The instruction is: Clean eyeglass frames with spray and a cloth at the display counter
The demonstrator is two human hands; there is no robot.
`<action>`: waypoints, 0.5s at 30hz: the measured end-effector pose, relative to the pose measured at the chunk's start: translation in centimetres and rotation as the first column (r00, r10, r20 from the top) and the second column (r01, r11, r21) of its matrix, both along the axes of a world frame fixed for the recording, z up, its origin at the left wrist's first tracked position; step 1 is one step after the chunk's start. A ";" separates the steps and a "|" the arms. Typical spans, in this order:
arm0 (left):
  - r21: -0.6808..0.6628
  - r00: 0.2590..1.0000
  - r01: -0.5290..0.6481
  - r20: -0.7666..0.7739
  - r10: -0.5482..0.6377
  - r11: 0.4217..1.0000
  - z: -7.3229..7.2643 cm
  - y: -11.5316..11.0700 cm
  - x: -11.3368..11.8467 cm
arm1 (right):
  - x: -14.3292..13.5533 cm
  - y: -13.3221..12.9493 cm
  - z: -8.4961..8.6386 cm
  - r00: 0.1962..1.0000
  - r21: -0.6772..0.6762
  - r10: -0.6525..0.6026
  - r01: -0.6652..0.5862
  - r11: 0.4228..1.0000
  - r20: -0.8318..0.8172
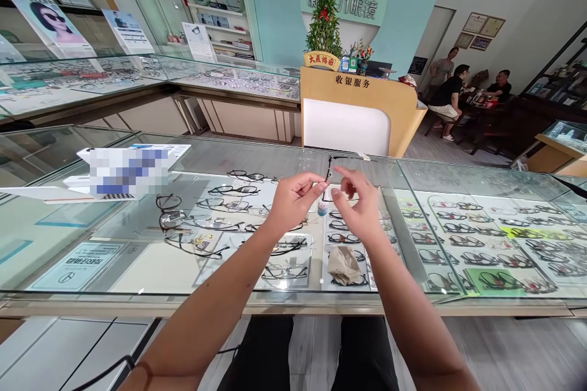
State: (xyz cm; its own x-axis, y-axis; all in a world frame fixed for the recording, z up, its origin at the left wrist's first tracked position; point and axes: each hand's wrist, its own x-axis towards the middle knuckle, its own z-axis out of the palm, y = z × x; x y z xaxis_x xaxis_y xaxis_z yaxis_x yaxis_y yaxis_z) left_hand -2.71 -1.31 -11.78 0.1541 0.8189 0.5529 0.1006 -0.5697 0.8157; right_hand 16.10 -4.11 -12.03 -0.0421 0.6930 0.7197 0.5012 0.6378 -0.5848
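My left hand is closed in a pinch on a pair of dark-framed eyeglasses above the glass counter. One temple of these glasses reaches out to the right, with a small white tag near its end. My right hand is just right of the frame, thumb and index finger apart, slightly blurred; I see nothing held in it. Below the hands is a small white and blue container. A crumpled brown paper or cloth lies nearer to me, between my forearms.
The glass display counter holds rows of eyeglasses. At the left stand white papers or open boxes. Beyond is a wooden service desk with a plant. Several people are at the far right.
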 end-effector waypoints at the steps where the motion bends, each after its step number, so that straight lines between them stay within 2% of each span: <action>1: -0.015 1.000 0.010 0.008 -0.010 1.000 0.1 0.0 0.0 | -0.1 0.2 -0.2 0.998 0.007 0.027 -0.028 1.000 0.047; 4: -0.075 0.998 0.054 0.037 -0.052 0.996 0.0 0.4 0.1 | -0.5 0.6 -0.6 0.989 0.035 0.065 -0.070 0.997 0.129; 7: -0.128 0.994 0.092 0.064 -0.084 0.988 -0.2 0.8 0.0 | -0.8 0.9 -1.0 0.989 0.051 0.071 -0.078 0.996 0.128; 15: -0.145 0.993 0.116 0.011 -0.116 0.983 -0.6 0.6 0.0 | -0.7 1.0 -1.5 0.998 0.026 -0.035 0.034 0.999 0.059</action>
State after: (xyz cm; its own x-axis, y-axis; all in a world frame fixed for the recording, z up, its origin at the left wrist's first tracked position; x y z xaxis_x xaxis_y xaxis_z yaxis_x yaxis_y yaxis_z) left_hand -2.68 -0.67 -12.35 0.2516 0.8668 0.4305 0.0385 -0.4534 0.8905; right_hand 15.37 -3.09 -13.52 -0.0621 0.6769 0.7334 0.5568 0.6334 -0.5374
